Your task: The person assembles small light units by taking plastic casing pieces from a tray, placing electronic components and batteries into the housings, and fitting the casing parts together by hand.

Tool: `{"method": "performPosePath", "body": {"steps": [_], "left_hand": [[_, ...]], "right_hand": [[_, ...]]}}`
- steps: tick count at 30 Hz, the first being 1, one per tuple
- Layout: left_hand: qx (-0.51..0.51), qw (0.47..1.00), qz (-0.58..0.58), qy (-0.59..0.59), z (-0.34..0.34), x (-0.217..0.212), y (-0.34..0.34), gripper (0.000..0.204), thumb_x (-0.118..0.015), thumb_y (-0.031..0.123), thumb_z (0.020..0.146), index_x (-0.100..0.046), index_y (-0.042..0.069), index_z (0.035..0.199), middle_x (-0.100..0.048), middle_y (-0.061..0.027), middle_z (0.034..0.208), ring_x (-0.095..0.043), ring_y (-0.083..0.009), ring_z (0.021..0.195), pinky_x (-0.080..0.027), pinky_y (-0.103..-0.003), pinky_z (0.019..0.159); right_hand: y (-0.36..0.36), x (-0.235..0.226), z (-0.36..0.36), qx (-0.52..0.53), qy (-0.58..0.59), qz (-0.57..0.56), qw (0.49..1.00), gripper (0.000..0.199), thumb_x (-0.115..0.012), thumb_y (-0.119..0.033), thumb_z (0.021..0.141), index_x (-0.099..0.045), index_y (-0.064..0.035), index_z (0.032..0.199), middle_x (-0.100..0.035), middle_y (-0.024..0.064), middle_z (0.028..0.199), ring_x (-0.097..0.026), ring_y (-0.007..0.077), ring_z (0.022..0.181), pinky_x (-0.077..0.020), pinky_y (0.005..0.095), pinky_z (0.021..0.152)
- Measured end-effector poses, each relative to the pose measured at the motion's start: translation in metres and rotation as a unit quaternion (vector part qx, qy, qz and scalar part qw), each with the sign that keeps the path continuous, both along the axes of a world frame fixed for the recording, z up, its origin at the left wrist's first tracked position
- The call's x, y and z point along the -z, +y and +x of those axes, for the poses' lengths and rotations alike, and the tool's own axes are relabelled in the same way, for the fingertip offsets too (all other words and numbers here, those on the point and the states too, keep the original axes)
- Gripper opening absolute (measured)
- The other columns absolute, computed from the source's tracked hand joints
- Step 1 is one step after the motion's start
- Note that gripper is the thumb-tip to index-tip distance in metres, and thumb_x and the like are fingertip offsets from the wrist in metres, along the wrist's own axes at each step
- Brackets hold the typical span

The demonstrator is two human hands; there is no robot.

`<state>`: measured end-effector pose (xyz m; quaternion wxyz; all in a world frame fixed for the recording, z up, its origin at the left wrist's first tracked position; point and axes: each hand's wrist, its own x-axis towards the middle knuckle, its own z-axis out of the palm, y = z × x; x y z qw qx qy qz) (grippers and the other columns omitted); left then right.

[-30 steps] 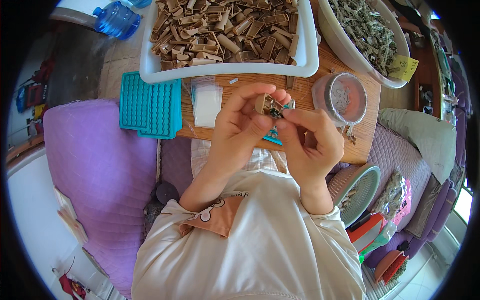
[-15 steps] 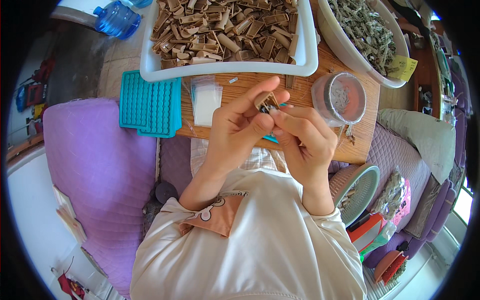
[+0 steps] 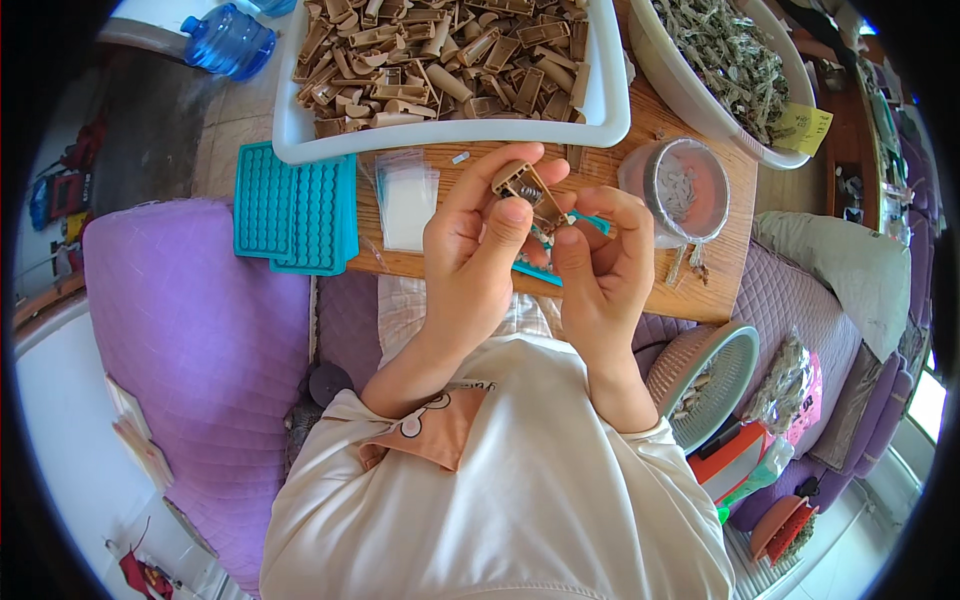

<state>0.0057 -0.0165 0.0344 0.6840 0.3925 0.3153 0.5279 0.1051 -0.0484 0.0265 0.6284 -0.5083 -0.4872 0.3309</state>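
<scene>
Above the table's near edge, my left hand (image 3: 468,255) is closed on a small brown plastic casing (image 3: 546,207), thumb on one side and fingers on the other. The casing is tilted with its open side up, and dark coiled metal, like a spring, shows inside. My right hand (image 3: 612,275) is closed at the casing's lower right end, thumb and finger pinching there. A tiny whitish piece shows by those fingertips, too small to name. Beneath both hands lies a teal tray (image 3: 536,272), mostly covered by them, with small pale bits on it.
A white bin (image 3: 450,137) heaped with brown casings stands at the back. To its right is a basin (image 3: 738,142) of bundled metallic-looking parts. A clear tub (image 3: 652,205) holds small white pieces. Stacked teal trays (image 3: 262,205) and clear bags (image 3: 405,205) lie left. A basket (image 3: 745,370) sits right.
My right hand has shifted slightly down and its fingers have spread from the casing's opening to its lower end. The casing has turned, so more of its inside shows.
</scene>
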Motion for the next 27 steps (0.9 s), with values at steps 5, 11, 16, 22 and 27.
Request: {"method": "performPosePath", "body": {"steps": [5,11,16,22,27], "left_hand": [[-0.012,0.994,-0.079,-0.077,0.002,-0.002,0.001,0.034,-0.044,0.021,0.087,-0.04,0.003,0.116,-0.052,-0.012,0.106,-0.057,-0.0173,0.089,-0.052,-0.024,0.064],[0.056,0.951,-0.185,-0.24,-0.007,0.005,0.007,0.032,-0.041,0.016,0.088,-0.037,0.003,0.117,-0.051,-0.0127,0.109,-0.055,-0.0221,0.095,-0.051,-0.033,0.076],[0.033,0.964,-0.162,-0.209,-0.005,0.008,0.004,0.033,-0.043,0.017,0.087,-0.039,0.002,0.116,-0.051,-0.0118,0.109,-0.054,-0.0219,0.096,-0.048,-0.033,0.082],[0.016,0.997,-0.042,-0.064,0.0,0.019,-0.001,0.035,-0.047,0.017,0.086,-0.041,0.001,0.116,-0.051,-0.0138,0.109,-0.053,-0.0223,0.099,-0.047,-0.031,0.08],[-0.02,0.999,-0.023,-0.016,0.007,0.021,-0.006,0.03,-0.047,0.011,0.086,-0.044,-0.001,0.113,-0.053,-0.0114,0.104,-0.053,-0.0153,0.094,-0.043,-0.024,0.08]], "right_hand": [[0.0,-0.01,0.007,-0.083,0.146,-0.155,0.974,0.035,-0.047,0.013,0.075,-0.042,-0.0009,0.107,-0.047,0.0082,0.1,-0.055,0.0139,0.07,-0.0451,0.0213,0.058],[0.011,-0.008,0.02,-0.116,-0.024,-0.155,0.981,0.038,-0.048,0.013,0.071,-0.046,-0.0028,0.105,-0.053,0.0087,0.092,-0.058,0.0172,0.074,-0.0466,0.0254,0.06],[0.018,-0.011,0.023,-0.124,-0.047,-0.127,0.983,0.037,-0.048,0.012,0.068,-0.048,-0.0008,0.103,-0.055,0.0102,0.094,-0.058,0.0173,0.083,-0.0472,0.0271,0.072],[0.02,-0.013,0.014,-0.119,0.058,-0.14,0.981,0.041,-0.05,0.012,0.068,-0.045,0.0006,0.107,-0.052,0.0087,0.097,-0.051,0.0128,0.092,-0.044,0.025,0.077],[0.024,-0.01,0.009,-0.091,-0.036,-0.164,0.982,0.037,-0.05,0.011,0.069,-0.047,0.001,0.105,-0.054,0.0081,0.094,-0.053,0.0114,0.083,-0.0458,0.0229,0.073]]}}
